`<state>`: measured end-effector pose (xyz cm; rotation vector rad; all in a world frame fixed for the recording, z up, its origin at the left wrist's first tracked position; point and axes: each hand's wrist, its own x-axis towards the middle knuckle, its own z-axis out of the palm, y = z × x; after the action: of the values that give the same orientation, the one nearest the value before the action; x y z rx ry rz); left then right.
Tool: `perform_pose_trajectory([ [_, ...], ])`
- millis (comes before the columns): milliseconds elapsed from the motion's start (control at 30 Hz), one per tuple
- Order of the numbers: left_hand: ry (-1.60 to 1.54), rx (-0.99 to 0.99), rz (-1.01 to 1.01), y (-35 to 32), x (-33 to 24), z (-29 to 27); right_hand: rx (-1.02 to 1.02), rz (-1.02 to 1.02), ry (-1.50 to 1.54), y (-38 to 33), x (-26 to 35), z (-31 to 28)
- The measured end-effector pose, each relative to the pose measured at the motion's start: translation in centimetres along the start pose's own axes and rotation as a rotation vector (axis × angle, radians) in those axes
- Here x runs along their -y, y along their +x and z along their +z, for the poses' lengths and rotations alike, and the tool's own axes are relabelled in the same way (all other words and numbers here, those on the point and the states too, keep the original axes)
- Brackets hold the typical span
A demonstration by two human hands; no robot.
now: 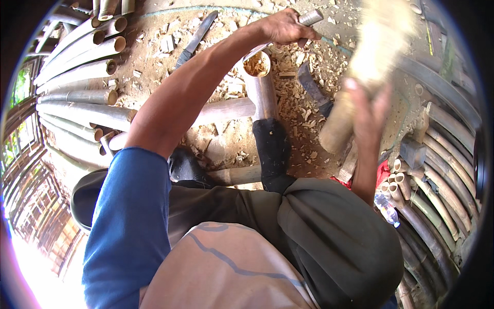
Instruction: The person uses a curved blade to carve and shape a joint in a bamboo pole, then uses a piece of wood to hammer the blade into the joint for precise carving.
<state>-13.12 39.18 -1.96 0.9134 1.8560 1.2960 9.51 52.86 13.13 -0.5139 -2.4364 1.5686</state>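
At the far left, a slatted wall stood beside a stack of bamboo poles, their cut ends facing the work area. To the right of the stack, a long knife with a dark handle lay on the ground, among scattered wood chips. A horizontal bamboo pole ran to the left side of a bamboo tube, which was positioned centrally, its open mouth away from the person and containing chips. Black footwear was noted at the tube's near end.

The left hand, beyond the tube's mouth, was closed around a tool with a cylindrical grey end; a thin shiny part extended toward the tube's rim. Contact with the rim could not be confirmed. A curved blade with a dark handle lay to the right of the tube.

The right hand was wrapped around a thick, pale wooden club, held raised right of the tube and apart from it; its upper portion was blurred. Further right were red cloth, short bamboo pieces, a clear plastic bottle and a second bamboo stack.
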Motion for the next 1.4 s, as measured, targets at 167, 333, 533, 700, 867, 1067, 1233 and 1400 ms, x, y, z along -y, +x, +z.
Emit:
perform_pose_trajectory([
  [167, 0.075, 0.041, -0.102, -3.5, -3.6, -0.7, 0.293, 0.005, 0.005, 2.9, 2.5, -0.4],
  [333, 0.026, 0.069, -0.103, -6.1, -4.7, -2.2, 0.117, -0.159, 0.110, 2.1, 6.3, 1.4],
  [533, 0.236, -0.099, 0.011, -9.6, -3.8, 1.9, 0.440, -0.111, -0.284, 3.0, 6.1, 1.3],
  [700, 0.467, -0.288, 0.187, -13.1, -8.2, 12.3, 0.097, 0.046, 0.071, -2.6, 3.2, -0.7],
  [867, 0.525, -0.387, 0.077, -11.9, -6.9, 12.0, 0.061, 0.225, 0.086, -6.9, -0.5, -3.4],
  [1067, 0.575, -0.243, -0.024, -10.6, -7.3, 9.6, 0.004, 0.242, 0.068, -8.5, -1.6, -3.8],
  [1233, 0.525, -0.210, -0.063, -9.4, -6.1, 7.4, 0.053, 0.311, 0.271, -6.7, 3.3, -3.7],
  [1400, 0.260, -0.220, -0.197, -9.8, -8.2, 4.9, 0.150, 0.026, 0.032, -4.9, 2.3, 0.4],
])
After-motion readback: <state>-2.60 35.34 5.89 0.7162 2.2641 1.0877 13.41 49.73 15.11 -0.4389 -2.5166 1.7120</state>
